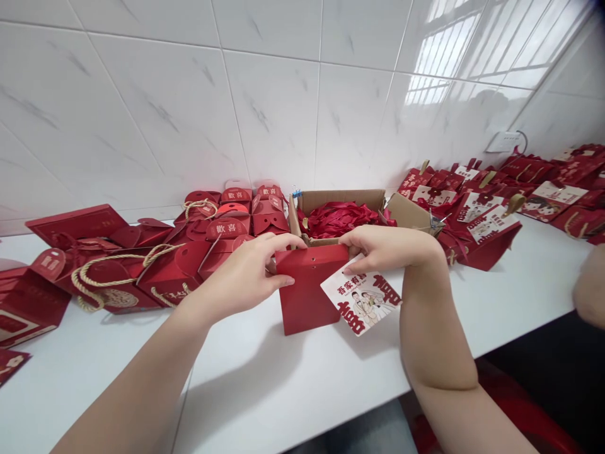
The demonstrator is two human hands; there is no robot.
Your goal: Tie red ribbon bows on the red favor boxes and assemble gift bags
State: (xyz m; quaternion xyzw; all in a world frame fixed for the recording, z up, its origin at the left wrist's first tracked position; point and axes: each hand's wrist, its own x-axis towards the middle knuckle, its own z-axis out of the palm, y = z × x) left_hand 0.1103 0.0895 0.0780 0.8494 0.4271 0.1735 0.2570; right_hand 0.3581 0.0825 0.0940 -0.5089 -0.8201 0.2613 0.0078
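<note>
A plain red gift box point(309, 293) stands upright on the table between my hands, two small holes near its top edge. My left hand point(262, 268) is closed on the box's upper left corner, thumb on the near face and fingers behind. Pinched in my right hand point(371, 249) is a white square card point(362, 299) with red characters and a drawn couple in wedding dress. The card hangs tilted beside the box's right side, overlapping it. My right fingers also reach the box's upper right corner; whether they grip it is unclear.
Behind the red box is an open cardboard box point(338, 197) full of red ribbons point(338, 219). Red candy boxes with rope handles point(127, 284) crowd the left. Finished-looking red bags with cards point(486, 221) line the right. A tiled wall point(274, 113) rises behind; another person's arm point(590, 287) shows at right.
</note>
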